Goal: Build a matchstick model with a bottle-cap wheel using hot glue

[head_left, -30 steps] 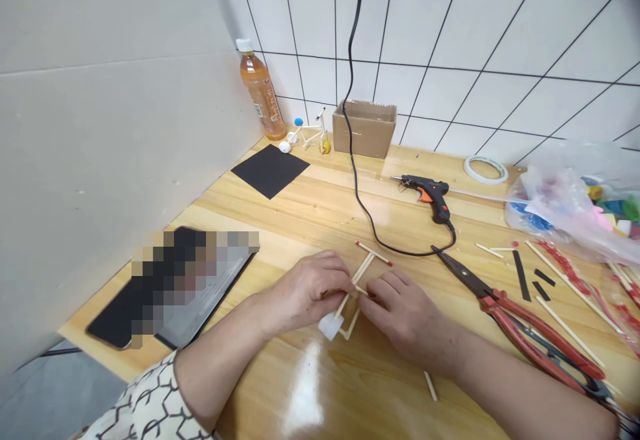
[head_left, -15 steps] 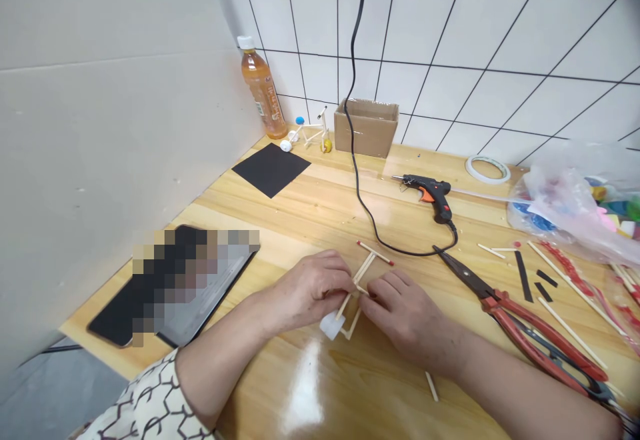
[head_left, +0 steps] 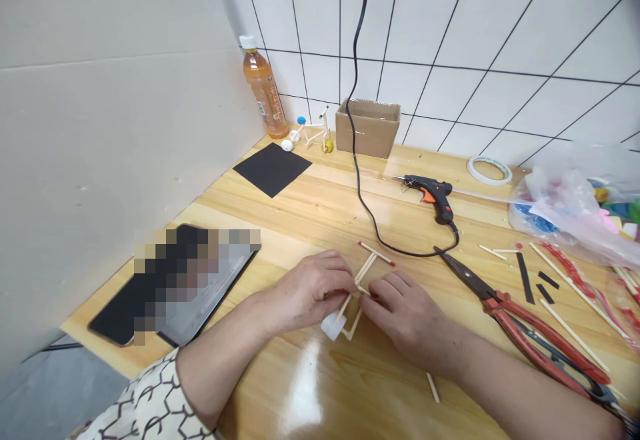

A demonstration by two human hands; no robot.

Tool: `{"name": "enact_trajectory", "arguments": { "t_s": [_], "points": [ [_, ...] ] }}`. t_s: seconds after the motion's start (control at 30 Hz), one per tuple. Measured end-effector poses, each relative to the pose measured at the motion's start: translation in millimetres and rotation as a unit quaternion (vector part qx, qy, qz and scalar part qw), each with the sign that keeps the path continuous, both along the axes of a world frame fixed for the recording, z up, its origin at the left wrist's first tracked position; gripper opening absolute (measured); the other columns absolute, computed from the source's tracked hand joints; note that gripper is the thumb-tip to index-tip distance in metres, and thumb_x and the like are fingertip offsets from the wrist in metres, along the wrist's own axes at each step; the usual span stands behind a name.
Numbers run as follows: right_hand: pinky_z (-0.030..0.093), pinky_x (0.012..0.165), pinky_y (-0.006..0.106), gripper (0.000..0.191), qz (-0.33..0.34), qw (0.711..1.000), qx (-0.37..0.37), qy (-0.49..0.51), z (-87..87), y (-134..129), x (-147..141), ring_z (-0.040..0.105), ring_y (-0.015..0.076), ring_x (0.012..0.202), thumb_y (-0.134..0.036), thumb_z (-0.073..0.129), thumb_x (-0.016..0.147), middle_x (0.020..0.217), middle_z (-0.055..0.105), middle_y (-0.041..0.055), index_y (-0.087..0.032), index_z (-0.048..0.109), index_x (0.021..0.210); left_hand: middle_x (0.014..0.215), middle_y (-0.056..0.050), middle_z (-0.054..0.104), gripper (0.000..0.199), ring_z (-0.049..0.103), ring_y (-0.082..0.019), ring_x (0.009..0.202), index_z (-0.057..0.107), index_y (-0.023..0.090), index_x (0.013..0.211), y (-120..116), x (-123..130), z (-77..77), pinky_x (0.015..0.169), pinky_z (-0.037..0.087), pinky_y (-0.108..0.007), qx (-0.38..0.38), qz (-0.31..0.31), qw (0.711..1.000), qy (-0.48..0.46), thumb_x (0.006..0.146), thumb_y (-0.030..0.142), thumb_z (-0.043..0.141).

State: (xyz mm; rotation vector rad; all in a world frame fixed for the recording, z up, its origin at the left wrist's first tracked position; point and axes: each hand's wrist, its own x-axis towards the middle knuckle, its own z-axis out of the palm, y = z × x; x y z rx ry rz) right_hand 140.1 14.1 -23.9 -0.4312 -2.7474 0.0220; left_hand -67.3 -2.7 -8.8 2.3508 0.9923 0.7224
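Between my hands, low over the wooden table, is a small matchstick frame (head_left: 367, 268) with a red-tipped match across its far end. A white piece (head_left: 333, 325) sits at its near end. The fingers of my left hand (head_left: 325, 287) are closed on the frame from the left. My right hand (head_left: 400, 310) pinches a short stick of the same frame from the right, its fingers curled. My fingers partly hide the joint in the middle. A loose stick (head_left: 433, 388) lies just below my right wrist.
Right of my hands lie red-handled pliers (head_left: 545, 333), with loose sticks and black strips (head_left: 525, 277) beyond. A glue gun (head_left: 430, 195) with its cord lies behind. Further back are a cardboard box (head_left: 367, 132), matchstick bicycle (head_left: 313, 135), bottle (head_left: 265, 93) and black sheet (head_left: 273, 169). Two phones (head_left: 145, 293) lie left.
Everything in view has shifted very slightly to the right with the camera. Both hands keep the same grip on the matchstick frame.
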Motion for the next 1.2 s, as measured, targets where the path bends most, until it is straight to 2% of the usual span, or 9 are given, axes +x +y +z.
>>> {"name": "enact_trajectory", "arguments": {
  "t_s": [0.27, 0.4, 0.57, 1.07, 1.13, 1.2],
  "points": [
    [0.04, 0.061, 0.034, 0.026, -0.004, 1.0, -0.015, 0.007, -1.6, -0.3, 0.7, 0.043, 0.0177, 0.066, -0.006, 0.037, 0.084, 0.073, 0.054, 0.0082, -0.011, 0.062, 0.088, 0.076, -0.005, 0.061, 0.018, 0.053, -0.015, 0.075, 0.062, 0.015, 0.082, -0.1, -0.5, -1.1, 0.069, 0.042, -0.026, 0.009, -0.004, 1.0, 0.002, 0.077, 0.004, 0.049],
    [0.041, 0.066, 0.035, 0.023, -0.015, 0.998, -0.037, 0.045, -1.1, -3.8, 0.6, 0.044, 0.0188, 0.071, -0.007, 0.042, 0.083, 0.078, 0.056, 0.0086, -0.01, 0.06, 0.096, 0.076, -0.005, 0.061, 0.017, 0.053, -0.014, 0.075, 0.062, 0.015, 0.082, 0.2, -0.4, -0.3, 0.07, 0.043, -0.025, 0.011, -0.005, 1.0, -0.001, 0.077, 0.004, 0.049],
    [0.039, 0.063, 0.034, 0.021, 0.012, 0.997, -0.05, 0.066, 3.4, -11.1, -4.3, 0.044, 0.0181, 0.069, -0.01, 0.045, 0.084, 0.079, 0.058, 0.0077, -0.01, 0.057, 0.101, 0.077, -0.005, 0.061, 0.015, 0.053, -0.014, 0.075, 0.062, 0.015, 0.08, 0.4, -0.3, 1.0, 0.069, 0.043, -0.025, 0.012, -0.006, 1.0, 0.005, 0.079, 0.007, 0.049],
    [0.039, 0.061, 0.034, 0.024, 0.035, 0.997, 0.016, 0.06, 11.2, -13.1, -17.2, 0.048, 0.0194, 0.068, -0.006, 0.041, 0.085, 0.075, 0.06, 0.0114, -0.006, 0.062, 0.097, 0.077, -0.004, 0.063, 0.012, 0.054, -0.015, 0.074, 0.061, 0.016, 0.074, 2.2, 0.1, -0.2, 0.07, 0.042, -0.026, 0.0, -0.014, 1.0, 0.021, 0.074, 0.008, 0.051],
    [0.04, 0.063, 0.035, 0.025, 0.04, 0.997, 0.016, 0.065, 10.9, -12.6, -17.4, 0.05, 0.0204, 0.071, -0.006, 0.04, 0.085, 0.076, 0.06, 0.0123, -0.006, 0.061, 0.098, 0.08, -0.004, 0.064, 0.014, 0.055, -0.015, 0.077, 0.062, 0.016, 0.077, 1.4, -0.5, 1.9, 0.073, 0.042, -0.026, -0.013, 0.004, 1.0, 0.012, 0.074, 0.008, 0.051],
    [0.041, 0.064, 0.036, 0.025, 0.043, 0.997, 0.014, 0.07, 10.6, -12.3, -17.4, 0.05, 0.0211, 0.073, -0.004, 0.04, 0.084, 0.077, 0.061, 0.0129, -0.005, 0.061, 0.098, 0.083, -0.004, 0.065, 0.015, 0.056, -0.015, 0.079, 0.063, 0.016, 0.083, 0.8, -1.7, 4.8, 0.073, 0.042, -0.025, -0.052, 0.07, 0.996, 0.009, 0.073, 0.011, 0.053]
  ]
}}
